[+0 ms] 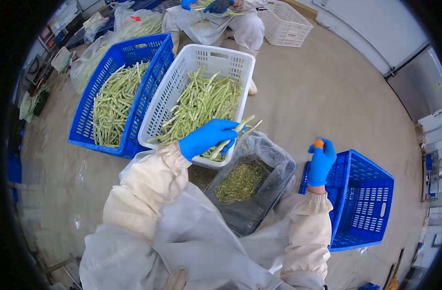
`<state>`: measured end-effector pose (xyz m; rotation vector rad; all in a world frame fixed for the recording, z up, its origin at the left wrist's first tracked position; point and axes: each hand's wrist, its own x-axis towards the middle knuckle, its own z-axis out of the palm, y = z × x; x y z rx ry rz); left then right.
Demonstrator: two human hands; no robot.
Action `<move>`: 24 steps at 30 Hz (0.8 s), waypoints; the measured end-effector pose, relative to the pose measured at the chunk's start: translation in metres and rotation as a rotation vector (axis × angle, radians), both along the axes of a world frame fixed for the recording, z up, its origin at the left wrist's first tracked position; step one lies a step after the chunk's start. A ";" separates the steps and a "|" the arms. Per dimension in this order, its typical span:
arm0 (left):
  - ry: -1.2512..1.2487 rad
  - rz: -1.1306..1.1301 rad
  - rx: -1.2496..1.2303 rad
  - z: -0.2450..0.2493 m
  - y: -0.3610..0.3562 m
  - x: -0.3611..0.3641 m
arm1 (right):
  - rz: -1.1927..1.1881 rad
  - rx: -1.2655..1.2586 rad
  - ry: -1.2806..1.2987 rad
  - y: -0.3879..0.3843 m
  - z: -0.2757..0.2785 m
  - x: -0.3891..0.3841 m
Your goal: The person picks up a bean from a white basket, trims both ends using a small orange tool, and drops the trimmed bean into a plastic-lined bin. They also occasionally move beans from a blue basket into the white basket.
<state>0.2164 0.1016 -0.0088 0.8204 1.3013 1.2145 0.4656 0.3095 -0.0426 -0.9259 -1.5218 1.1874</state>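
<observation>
My left hand [209, 138], in a blue glove, is closed around a few pale green beans [227, 144] above the near end of a white crate [192, 53]. Bean tips stick out past its fingers to the right. A heap of green beans [201, 101] fills part of that crate. My right hand [321, 162], also blue-gloved, is held up beside a blue crate [370, 203], its fingers curled. An orange cover or piece [319, 143] shows at its top; whether it holds anything is hidden. Between my hands stands a plastic-lined bin [274, 159] with small green trimmings [240, 181].
Another blue crate [81, 116] of beans [117, 106] stands left of the white one. Clear plastic bags [88, 67] lie behind it. Across from me sits a person with gloved hands [218, 6], near a second white crate [286, 24]. A metal door [421, 82] is at right.
</observation>
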 end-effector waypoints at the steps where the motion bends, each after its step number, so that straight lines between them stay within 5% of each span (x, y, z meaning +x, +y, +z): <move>1: -0.005 -0.014 -0.009 -0.001 -0.001 0.001 | 0.059 0.142 -0.378 0.003 -0.011 0.005; 2: -0.006 -0.019 -0.007 -0.004 0.000 0.002 | 0.118 0.281 -0.757 0.006 -0.022 0.012; 4: -0.115 -0.109 -0.020 -0.012 -0.001 0.004 | 0.314 0.412 -0.559 -0.035 -0.004 -0.010; 8: 0.112 -0.138 -0.063 -0.010 0.003 0.017 | 0.516 0.464 -0.343 -0.069 0.018 -0.036; 14: 0.163 -0.075 -0.087 -0.008 0.003 0.021 | 0.551 0.805 -0.634 -0.065 0.014 -0.040; 24: 0.239 -0.015 -0.139 -0.030 -0.003 0.015 | 0.614 0.843 -0.636 -0.077 0.011 -0.050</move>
